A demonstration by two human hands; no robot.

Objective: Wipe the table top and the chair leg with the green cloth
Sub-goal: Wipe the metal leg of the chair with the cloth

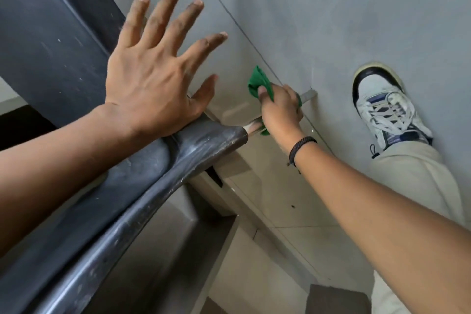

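A shiny metal chair leg (pixel 307 96) runs down from the black plastic chair (pixel 51 41) to the grey floor. My right hand (pixel 280 109) is wrapped around that leg with the green cloth (pixel 258 81) bunched in its grip; part of the cloth sticks out above the fingers and a bit shows below. My left hand (pixel 153 71) is spread wide, fingers apart, its heel pressed on the chair's black edge (pixel 204 143), holding nothing. The table top is not in view.
Grey tiled floor (pixel 331 20) with dark grout lines fills the upper right. My white and navy sneaker (pixel 387 107) and beige trouser leg (pixel 418 181) stand right of the chair leg. Beige tiles and a dark box (pixel 336 298) lie below.
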